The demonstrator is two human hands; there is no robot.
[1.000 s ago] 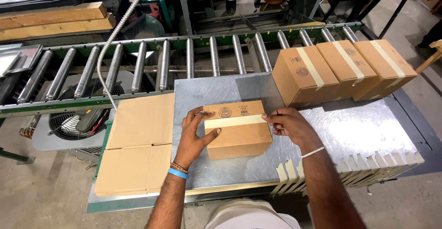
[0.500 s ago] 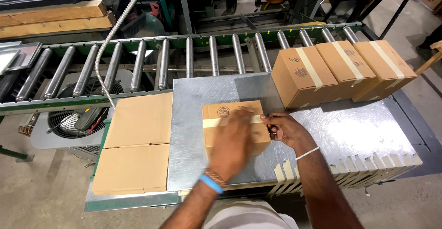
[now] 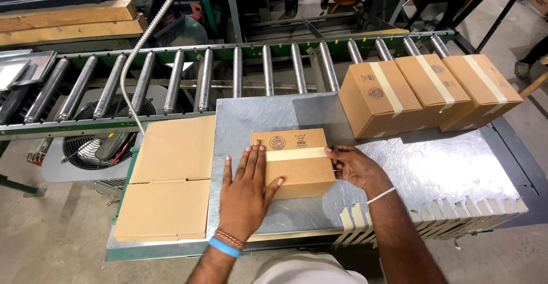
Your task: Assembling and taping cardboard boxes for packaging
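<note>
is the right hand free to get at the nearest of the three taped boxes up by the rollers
Probably yes: the right hand rests on the small box, with only bare metal table between it and the nearest taped box.

Blue and beaded bands circle the left wrist (image 3: 227,244), a thin white band the right wrist (image 3: 381,195).

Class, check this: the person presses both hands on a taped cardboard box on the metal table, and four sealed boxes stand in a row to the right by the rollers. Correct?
Not quite. The head view shows three sealed boxes in that row, not four. The rest holds: the left hand and right hand press the taped cardboard box on the metal table.
</note>
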